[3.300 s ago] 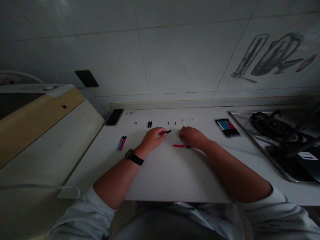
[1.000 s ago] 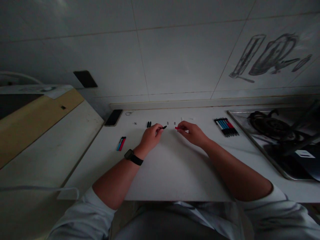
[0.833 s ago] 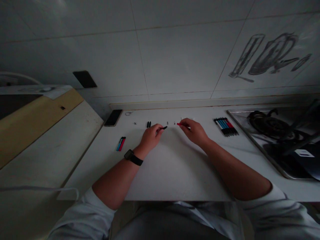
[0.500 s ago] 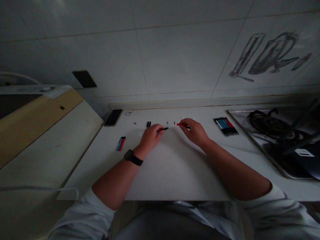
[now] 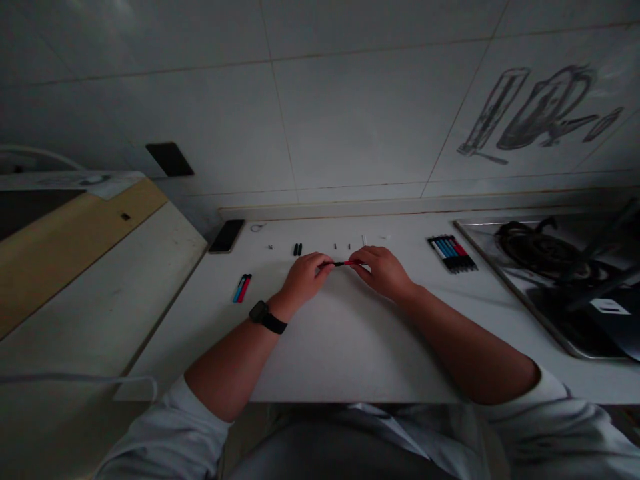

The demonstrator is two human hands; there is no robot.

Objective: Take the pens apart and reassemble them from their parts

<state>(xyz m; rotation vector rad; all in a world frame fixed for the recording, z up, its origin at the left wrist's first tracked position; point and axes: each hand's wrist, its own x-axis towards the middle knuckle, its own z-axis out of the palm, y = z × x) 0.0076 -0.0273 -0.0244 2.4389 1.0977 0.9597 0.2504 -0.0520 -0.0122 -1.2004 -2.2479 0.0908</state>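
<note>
Over the white counter, my left hand point(image 5: 307, 276) pinches a black pen part point(image 5: 339, 264). My right hand point(image 5: 384, 271) is closed on a red pen barrel point(image 5: 349, 263). The two pieces meet end to end in one line between my fingertips; whether they are joined I cannot tell. Two short black pen pieces point(image 5: 297, 249) lie behind my left hand. Farther back between the hands are two tiny dark pieces point(image 5: 342, 247), too small to name. Thin pale sticks point(image 5: 364, 240) lie just behind my right hand.
Blue and red barrels point(image 5: 243, 288) lie left of my watch. Several pens point(image 5: 453, 253) sit in a row at right, beside a gas stove point(image 5: 540, 267). A phone point(image 5: 227, 236), a thin loop point(image 5: 257, 227) and small bits point(image 5: 271, 247) are at the back left.
My hands have come closer together. The red barrel has moved left and toward me, and its end now meets the black pen part, where a gap showed before.
</note>
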